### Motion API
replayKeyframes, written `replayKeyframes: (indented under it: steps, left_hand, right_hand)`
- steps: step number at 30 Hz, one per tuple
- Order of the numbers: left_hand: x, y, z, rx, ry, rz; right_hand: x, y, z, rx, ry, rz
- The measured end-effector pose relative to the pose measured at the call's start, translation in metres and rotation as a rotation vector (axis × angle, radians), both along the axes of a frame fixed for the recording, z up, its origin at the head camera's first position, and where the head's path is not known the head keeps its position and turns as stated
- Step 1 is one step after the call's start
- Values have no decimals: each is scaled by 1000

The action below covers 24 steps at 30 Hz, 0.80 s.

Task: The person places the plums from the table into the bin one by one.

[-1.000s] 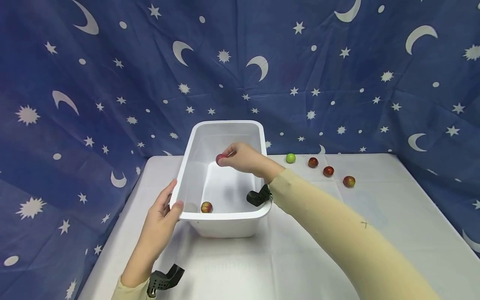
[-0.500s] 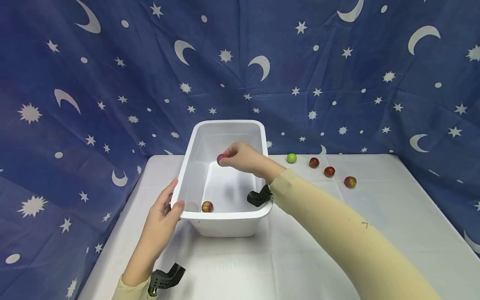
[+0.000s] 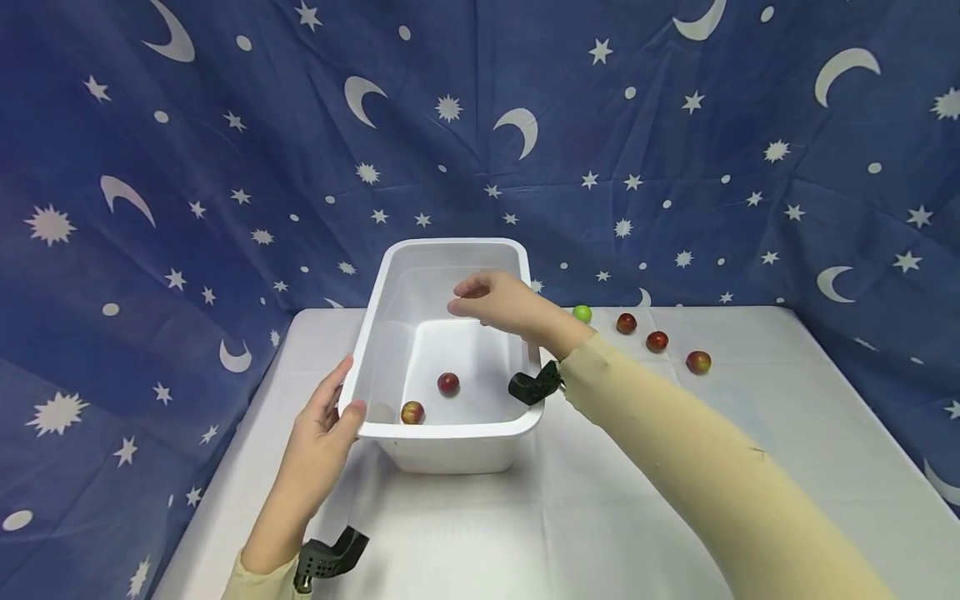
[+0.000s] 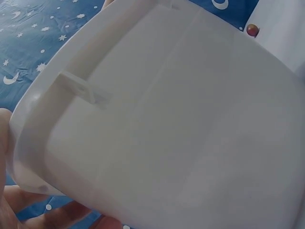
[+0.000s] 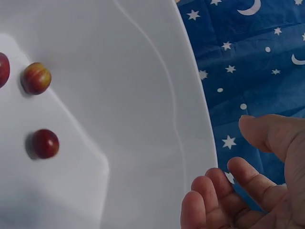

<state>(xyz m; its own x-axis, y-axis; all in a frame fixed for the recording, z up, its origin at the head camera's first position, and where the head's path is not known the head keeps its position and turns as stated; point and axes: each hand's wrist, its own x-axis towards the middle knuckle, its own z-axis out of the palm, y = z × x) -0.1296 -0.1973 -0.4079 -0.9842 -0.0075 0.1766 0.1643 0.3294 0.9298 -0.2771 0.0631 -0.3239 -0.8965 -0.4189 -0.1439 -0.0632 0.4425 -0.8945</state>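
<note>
A white plastic tub stands on the white-covered table. My left hand grips its near-left corner, thumb over the rim, fingers on the outer wall. My right hand hovers over the tub's far half, fingers relaxed and holding nothing; the right wrist view shows those fingers loosely bent beside the tub's rim. On the tub floor lie a dark red fruit and a yellow-red fruit.
Right of the tub, a row of small fruits lies on the table: a green one, two red ones and a red-yellow one. A blue star-and-moon cloth hangs behind and at the sides.
The dark red fruit has left my right hand's fingertips and now lies on the tub floor. That hand has risen slightly and shifted right. My left hand has kept its hold.
</note>
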Motion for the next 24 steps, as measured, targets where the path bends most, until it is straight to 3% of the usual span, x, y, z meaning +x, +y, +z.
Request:
replayKeyframes:
  steps: [14,24]
  left_hand:
    - [-1,1,0,17,14,-7]
    - [0,1,0,-18,15,4]
  right_hand:
    - [10,59,14,-156,43,-77]
    - [13,112,-10,-169,62,-226]
